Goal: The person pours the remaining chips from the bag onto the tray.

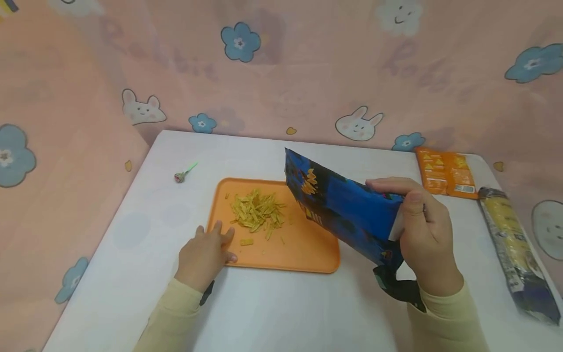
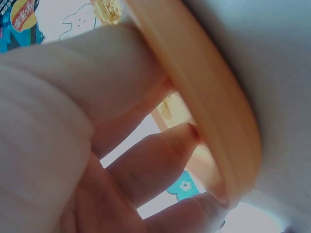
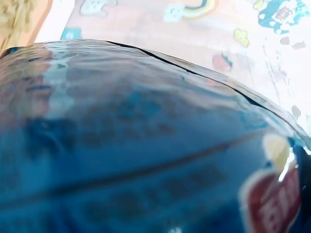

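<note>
A blue snack bag (image 1: 356, 210) is gripped at its right end by my right hand (image 1: 431, 239), thumb on the near face. The bag tilts above the right part of an orange tray (image 1: 303, 256), its far-left end raised. On the tray lies a pile of yellow snack strips (image 1: 257, 210), with a few loose bits around it. At the tray's front left corner, my left hand (image 1: 200, 261) touches the rim with spread fingers. The left wrist view shows its fingertips against the rim (image 2: 214, 97). Blue wrapper (image 3: 121, 145) fills most of the right wrist view, hiding the right fingers.
A small lollipop (image 1: 180, 177) with a green stick lies on the white table (image 1: 281, 313), left of the tray. To the right are an orange packet (image 1: 446, 173) and a long purple-and-yellow package (image 1: 516, 252). A pink patterned cloth (image 1: 281, 73) stands behind the table.
</note>
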`<state>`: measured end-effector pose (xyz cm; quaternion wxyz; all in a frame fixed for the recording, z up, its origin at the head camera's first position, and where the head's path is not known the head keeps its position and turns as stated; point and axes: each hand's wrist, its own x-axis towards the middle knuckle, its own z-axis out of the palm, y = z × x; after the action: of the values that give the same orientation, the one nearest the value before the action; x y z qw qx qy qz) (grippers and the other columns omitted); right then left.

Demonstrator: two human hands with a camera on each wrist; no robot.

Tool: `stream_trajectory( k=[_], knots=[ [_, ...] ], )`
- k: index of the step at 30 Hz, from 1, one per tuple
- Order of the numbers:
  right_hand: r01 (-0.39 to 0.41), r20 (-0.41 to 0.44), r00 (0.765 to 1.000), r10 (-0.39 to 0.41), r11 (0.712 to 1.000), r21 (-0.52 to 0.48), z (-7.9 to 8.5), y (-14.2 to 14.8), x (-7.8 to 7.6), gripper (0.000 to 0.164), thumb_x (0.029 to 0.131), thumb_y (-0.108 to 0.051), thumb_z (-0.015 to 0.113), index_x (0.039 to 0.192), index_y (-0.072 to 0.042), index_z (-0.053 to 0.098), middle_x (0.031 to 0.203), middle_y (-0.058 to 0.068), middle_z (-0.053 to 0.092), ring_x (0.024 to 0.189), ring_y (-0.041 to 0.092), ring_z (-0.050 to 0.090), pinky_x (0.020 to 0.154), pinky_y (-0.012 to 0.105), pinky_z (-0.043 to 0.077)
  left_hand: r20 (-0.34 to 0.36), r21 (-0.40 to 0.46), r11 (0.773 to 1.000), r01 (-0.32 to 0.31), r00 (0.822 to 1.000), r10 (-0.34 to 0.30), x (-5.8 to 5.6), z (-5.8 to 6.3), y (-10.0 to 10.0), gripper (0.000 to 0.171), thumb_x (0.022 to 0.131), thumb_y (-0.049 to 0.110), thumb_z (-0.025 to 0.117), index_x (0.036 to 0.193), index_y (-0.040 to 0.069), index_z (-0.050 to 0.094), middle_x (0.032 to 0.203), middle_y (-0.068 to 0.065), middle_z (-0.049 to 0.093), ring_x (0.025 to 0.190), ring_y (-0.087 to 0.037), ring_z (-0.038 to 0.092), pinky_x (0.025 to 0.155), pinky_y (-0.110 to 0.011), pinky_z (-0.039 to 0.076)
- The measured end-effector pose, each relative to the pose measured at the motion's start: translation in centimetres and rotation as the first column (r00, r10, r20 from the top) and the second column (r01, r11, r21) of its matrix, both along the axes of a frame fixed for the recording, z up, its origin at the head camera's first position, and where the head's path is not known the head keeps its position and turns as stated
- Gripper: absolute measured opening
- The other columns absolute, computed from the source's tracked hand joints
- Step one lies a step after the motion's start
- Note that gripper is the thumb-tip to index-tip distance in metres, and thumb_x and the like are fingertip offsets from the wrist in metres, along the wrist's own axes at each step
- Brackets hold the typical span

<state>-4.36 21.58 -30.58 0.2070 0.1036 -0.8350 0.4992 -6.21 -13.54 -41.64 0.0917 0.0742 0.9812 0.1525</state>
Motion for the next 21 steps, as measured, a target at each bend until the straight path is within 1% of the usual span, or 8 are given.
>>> stream_trajectory(
  k=[5, 9, 11, 16, 17, 18, 19, 21],
  knots=[
    [0.057, -0.043, 0.997, -0.058, 0.998, -0.009, -0.4, 2.4, 0.6, 0.051, 0.116, -0.010, 0.025, 0.130, 0.001, 0.073, 0.132, 0.008, 0.072, 0.122, 0.023, 0.061, 0.095, 0.026, 0.048, -0.021, 0.002, 1.000, -0.005, 1.000, 0.005, 0.2, 0.0, -0.1, 0.067, 0.077, 0.036, 0.091, 0.138, 0.012, 0.073, 0.149, -0.027, 0.057, 0.113, -0.054, 0.062, 0.059, -0.047, 0.056],
    [0.101, -0.104, 0.989, -0.101, 0.995, -0.007, -1.4, 4.9, 1.0, 0.050, 0.116, -0.006, 0.025, 0.130, 0.006, 0.071, 0.132, 0.008, 0.072, 0.121, 0.023, 0.060, 0.096, 0.023, 0.048, -0.021, 0.000, 1.000, -0.005, 1.000, 0.005, 0.1, -0.2, -0.1, 0.068, 0.077, 0.036, 0.090, 0.138, 0.012, 0.073, 0.149, -0.026, 0.057, 0.118, -0.055, 0.061, 0.060, -0.049, 0.057],
    [0.132, -0.151, 0.980, -0.132, 0.991, -0.005, -1.9, 6.0, 1.2, 0.048, 0.116, -0.007, 0.028, 0.128, 0.007, 0.072, 0.130, 0.004, 0.073, 0.120, 0.019, 0.062, 0.096, 0.021, 0.047, -0.018, 0.003, 1.000, -0.004, 1.000, 0.004, 0.1, -0.3, -0.1, 0.067, 0.077, 0.036, 0.090, 0.138, 0.012, 0.073, 0.150, -0.026, 0.057, 0.121, -0.057, 0.059, 0.062, -0.050, 0.058],
    [0.187, -0.308, 0.938, -0.157, 0.980, 0.069, -3.2, 8.0, 1.5, 0.047, 0.116, -0.023, 0.043, 0.118, 0.012, 0.074, 0.125, -0.008, 0.074, 0.117, 0.004, 0.064, 0.102, 0.017, 0.044, -0.023, 0.013, 1.000, 0.005, 1.000, -0.005, 0.1, -0.3, -0.2, 0.066, 0.078, 0.035, 0.090, 0.137, 0.010, 0.073, 0.149, -0.027, 0.056, 0.123, -0.059, 0.057, 0.061, -0.051, 0.057],
    [0.204, -0.325, 0.932, -0.161, 0.974, 0.103, -3.5, 8.3, 1.6, 0.049, 0.116, -0.026, 0.045, 0.116, 0.013, 0.074, 0.125, -0.009, 0.073, 0.119, 0.001, 0.063, 0.104, 0.017, 0.042, -0.023, 0.014, 1.000, 0.006, 1.000, -0.006, 0.1, -0.3, -0.2, 0.066, 0.078, 0.035, 0.090, 0.137, 0.010, 0.073, 0.149, -0.027, 0.056, 0.123, -0.059, 0.057, 0.061, -0.050, 0.057],
    [0.235, -0.328, 0.928, -0.174, 0.960, 0.155, -3.7, 8.5, 1.8, 0.050, 0.115, -0.030, 0.047, 0.116, 0.012, 0.074, 0.125, -0.006, 0.074, 0.121, -0.003, 0.060, 0.105, 0.016, 0.040, -0.021, 0.015, 1.000, 0.006, 1.000, -0.006, 0.1, -0.3, -0.2, 0.066, 0.078, 0.036, 0.090, 0.137, 0.010, 0.073, 0.149, -0.028, 0.056, 0.123, -0.059, 0.057, 0.061, -0.051, 0.057],
    [0.253, -0.335, 0.925, -0.177, 0.947, 0.199, -4.0, 8.8, 2.0, 0.051, 0.115, -0.031, 0.048, 0.115, 0.013, 0.074, 0.124, 0.000, 0.075, 0.122, -0.002, 0.060, 0.106, 0.015, 0.038, -0.019, 0.016, 1.000, 0.005, 1.000, -0.005, 0.1, -0.2, -0.2, 0.067, 0.079, 0.036, 0.089, 0.138, 0.010, 0.073, 0.149, -0.028, 0.056, 0.125, -0.060, 0.056, 0.062, -0.051, 0.058],
    [0.309, -0.346, 0.918, -0.193, 0.894, 0.323, -4.6, 9.2, 2.4, 0.053, 0.115, -0.035, 0.048, 0.115, 0.010, 0.075, 0.123, 0.010, 0.076, 0.123, 0.010, 0.064, 0.107, 0.012, 0.034, -0.012, 0.016, 1.000, 0.004, 1.000, -0.003, 0.1, -0.2, -0.2, 0.067, 0.079, 0.036, 0.089, 0.138, 0.010, 0.072, 0.150, -0.028, 0.056, 0.127, -0.061, 0.054, 0.064, -0.053, 0.058]
  ],
)
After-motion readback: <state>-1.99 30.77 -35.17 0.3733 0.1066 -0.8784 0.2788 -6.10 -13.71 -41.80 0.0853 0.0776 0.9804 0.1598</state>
